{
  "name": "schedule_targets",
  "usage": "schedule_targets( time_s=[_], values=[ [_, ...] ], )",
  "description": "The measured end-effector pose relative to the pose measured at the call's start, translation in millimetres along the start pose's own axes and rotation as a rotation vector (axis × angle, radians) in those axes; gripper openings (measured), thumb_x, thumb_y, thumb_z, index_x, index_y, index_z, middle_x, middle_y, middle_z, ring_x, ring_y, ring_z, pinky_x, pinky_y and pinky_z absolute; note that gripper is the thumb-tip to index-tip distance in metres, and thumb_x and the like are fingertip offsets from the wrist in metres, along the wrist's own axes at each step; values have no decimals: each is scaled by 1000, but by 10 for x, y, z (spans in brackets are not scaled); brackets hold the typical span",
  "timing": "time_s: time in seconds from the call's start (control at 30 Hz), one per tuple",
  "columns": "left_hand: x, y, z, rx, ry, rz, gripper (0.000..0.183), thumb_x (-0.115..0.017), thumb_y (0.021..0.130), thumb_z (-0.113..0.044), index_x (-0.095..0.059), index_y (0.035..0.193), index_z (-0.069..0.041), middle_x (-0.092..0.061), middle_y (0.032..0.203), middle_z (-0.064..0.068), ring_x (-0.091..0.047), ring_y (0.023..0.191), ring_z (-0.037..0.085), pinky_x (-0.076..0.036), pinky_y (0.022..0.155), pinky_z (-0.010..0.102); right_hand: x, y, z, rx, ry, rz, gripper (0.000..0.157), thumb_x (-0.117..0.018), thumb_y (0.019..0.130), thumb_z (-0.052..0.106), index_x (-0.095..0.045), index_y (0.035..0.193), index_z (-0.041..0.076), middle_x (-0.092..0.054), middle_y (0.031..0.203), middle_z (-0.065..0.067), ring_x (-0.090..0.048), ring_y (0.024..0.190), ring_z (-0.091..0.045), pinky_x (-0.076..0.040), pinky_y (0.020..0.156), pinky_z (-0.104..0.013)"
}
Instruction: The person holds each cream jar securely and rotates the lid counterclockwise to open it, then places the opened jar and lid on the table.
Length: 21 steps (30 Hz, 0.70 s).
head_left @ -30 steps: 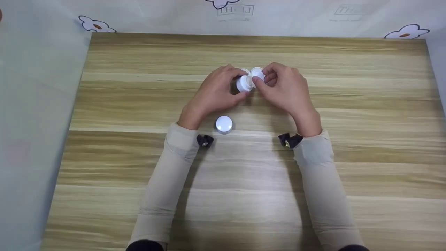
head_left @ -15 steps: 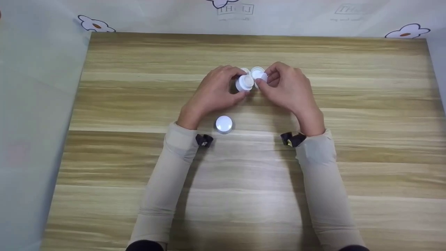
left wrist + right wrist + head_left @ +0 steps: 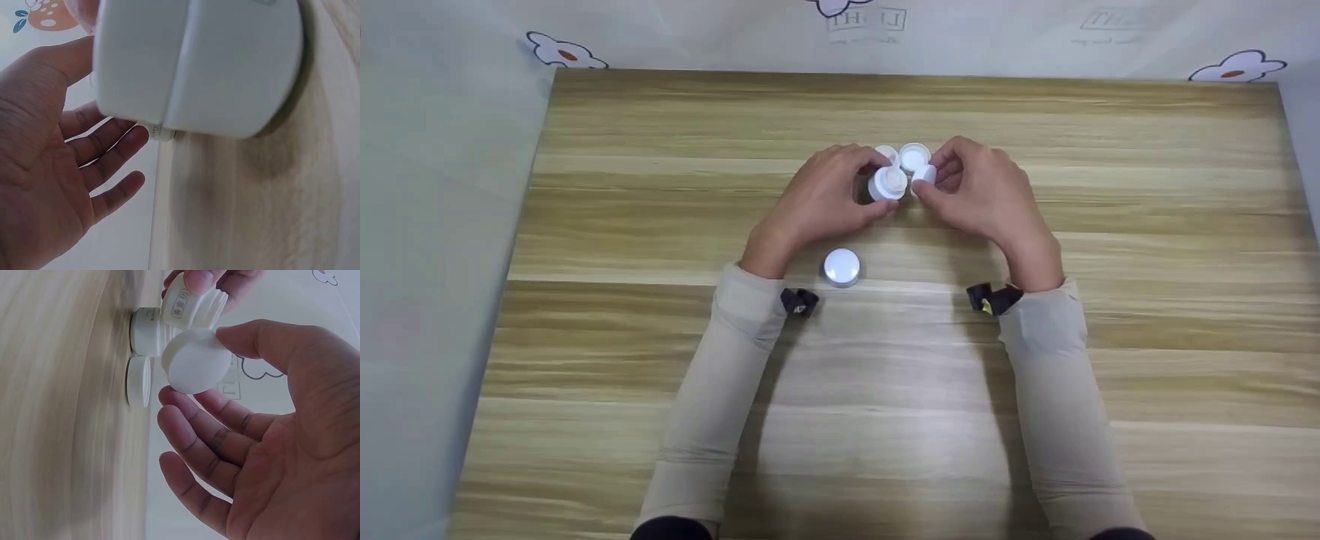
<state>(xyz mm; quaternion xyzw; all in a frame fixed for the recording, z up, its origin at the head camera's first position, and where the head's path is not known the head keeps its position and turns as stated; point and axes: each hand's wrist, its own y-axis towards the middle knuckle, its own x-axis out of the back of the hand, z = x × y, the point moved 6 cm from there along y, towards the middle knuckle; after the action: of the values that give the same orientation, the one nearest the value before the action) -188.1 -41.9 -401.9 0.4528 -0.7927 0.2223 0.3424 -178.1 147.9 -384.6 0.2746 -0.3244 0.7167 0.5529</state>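
Between thumb and fingers, my left hand [image 3: 829,187] holds a small white cream jar [image 3: 888,183] with its top uncovered. The right wrist view shows printed characters on the side of this jar [image 3: 181,305]. My right hand [image 3: 982,184] pinches a white round lid [image 3: 924,177] on edge, just right of the jar; in its wrist view the flat top of the lid [image 3: 199,363] faces the camera. Behind the held jar stands a second open jar [image 3: 886,152], partly covered by the left fingers. Beside it another lid [image 3: 915,156] lies with its hollow side up.
A capped white jar [image 3: 841,268] stands nearer on the wooden table [image 3: 885,420], between the forearms; it looms large as a white jar [image 3: 191,62] in the left wrist view. A pale patterned sheet [image 3: 997,37] borders the table's back and sides.
The right hand has drawn the lid slightly right and nearer, away from the held jar, and turned it on edge. The jar in the left hand has tipped a little more upright.
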Motion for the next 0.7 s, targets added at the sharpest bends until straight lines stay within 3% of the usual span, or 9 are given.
schedule_targets(
  time_s=[0.27, 0.43, 0.7],
  values=[
    [-20, 13, 19, 2, 0, 34, 43, -86, 87, -37, -74, 122, -15, -76, 118, 1, -66, 111, 20, -49, 104, 39, -4, -8, -39, -2, -33, 61, 33, -78, 91, 33, -69, 110, 7, -78, 106, -12, -73, 97, -25, -53, 88, -41],
    [-34, 9, 60, 31, -7, 61, 43, -87, 86, -40, -75, 120, -16, -78, 112, -1, -67, 108, 18, -48, 103, 39, 2, -3, -57, -4, -12, 77, 37, -77, 92, 29, -72, 119, 4, -79, 111, -16, -76, 100, -29, -55, 91, -44],
    [-39, -1, 115, 71, 9, 73, 43, -88, 85, -40, -76, 119, -16, -76, 118, 0, -66, 112, 19, -49, 104, 39, -26, 18, -83, -27, 8, 119, 36, -75, 94, 24, -74, 122, 2, -80, 114, -17, -77, 107, -29, -56, 97, -46]
  ],
)
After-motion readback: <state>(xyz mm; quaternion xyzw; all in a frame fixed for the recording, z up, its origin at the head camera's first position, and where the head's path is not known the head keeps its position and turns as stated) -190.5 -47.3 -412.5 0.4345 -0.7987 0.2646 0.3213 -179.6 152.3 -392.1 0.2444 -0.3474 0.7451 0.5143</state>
